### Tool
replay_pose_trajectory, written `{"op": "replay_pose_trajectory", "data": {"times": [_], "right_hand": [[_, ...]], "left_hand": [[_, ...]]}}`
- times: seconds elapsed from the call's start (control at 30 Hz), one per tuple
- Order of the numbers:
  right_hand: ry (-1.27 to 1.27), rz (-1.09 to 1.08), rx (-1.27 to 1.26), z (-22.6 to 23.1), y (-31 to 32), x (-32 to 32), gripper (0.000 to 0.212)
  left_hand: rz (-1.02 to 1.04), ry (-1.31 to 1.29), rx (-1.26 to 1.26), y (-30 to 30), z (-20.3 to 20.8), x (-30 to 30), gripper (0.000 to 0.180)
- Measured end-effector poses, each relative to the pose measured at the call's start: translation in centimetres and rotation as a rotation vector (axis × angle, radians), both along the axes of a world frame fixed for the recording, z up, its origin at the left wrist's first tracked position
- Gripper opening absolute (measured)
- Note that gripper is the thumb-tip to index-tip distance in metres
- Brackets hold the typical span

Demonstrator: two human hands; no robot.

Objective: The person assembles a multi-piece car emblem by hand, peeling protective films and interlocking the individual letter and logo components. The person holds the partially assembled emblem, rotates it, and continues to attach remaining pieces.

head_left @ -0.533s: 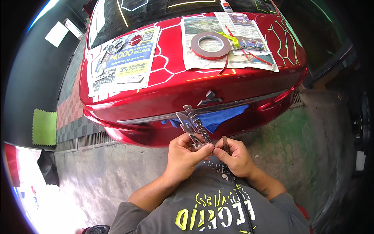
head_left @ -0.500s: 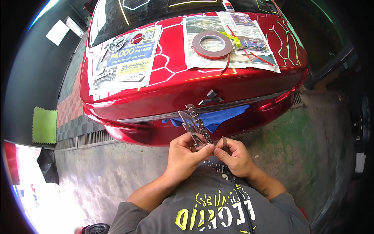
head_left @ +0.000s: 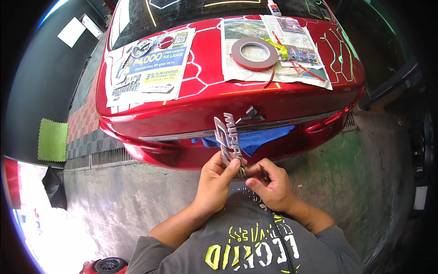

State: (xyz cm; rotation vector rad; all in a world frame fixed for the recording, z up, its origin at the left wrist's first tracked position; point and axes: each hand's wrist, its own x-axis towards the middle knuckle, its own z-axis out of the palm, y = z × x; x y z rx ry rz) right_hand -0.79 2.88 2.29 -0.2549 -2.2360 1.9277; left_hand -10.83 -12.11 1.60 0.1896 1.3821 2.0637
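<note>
My left hand [head_left: 214, 185] grips a chrome car lettering emblem [head_left: 235, 139] by its lower end, thumb across the front. The emblem stands upright in two rows of raised letters. Close beside its lower end is my right hand [head_left: 273, 187], thumb and forefinger curled around a thin dark strip [head_left: 264, 172], partly hidden by the fingers. Just beyond the emblem is the rear of a red car [head_left: 205, 109], with a three-pointed badge [head_left: 252, 113] on the trunk lid.
Newspaper sheets [head_left: 232, 36] on the trunk carry a roll of red-backed tape [head_left: 241, 60] and loose red strips. Another newspaper [head_left: 182, 45] holds a round chrome emblem [head_left: 142, 46] and a red badge [head_left: 165, 42]. A white bottle [head_left: 273, 8] and a blue cloth [head_left: 260, 139] are nearby.
My left hand has turned the emblem so its lettered face shows more. My right thumb and forefinger have shifted, and the dark strip now shows less. The view has moved slightly.
</note>
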Motion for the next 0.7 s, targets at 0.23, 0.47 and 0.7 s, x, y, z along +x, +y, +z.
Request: {"op": "replay_pose_trajectory", "data": {"times": [0.23, 0.47, 0.7], "right_hand": [[0.150, -0.029, 0.177, 0.4, 1.8, -1.4, 0.030], [0.255, -0.084, 0.274, 0.6, 1.5, -2.1, 0.020], [0.352, -0.135, 0.396, 0.3, 1.7, -2.6, 0.019]], "left_hand": [[-0.210, -0.264, 0.149, -1.0, 1.3, -1.1, 0.016], [-0.208, -0.366, 0.212, -0.4, 2.3, -0.9, 0.016], [-0.252, -0.431, 0.286, -0.7, 1.8, -1.3, 0.016]]}}
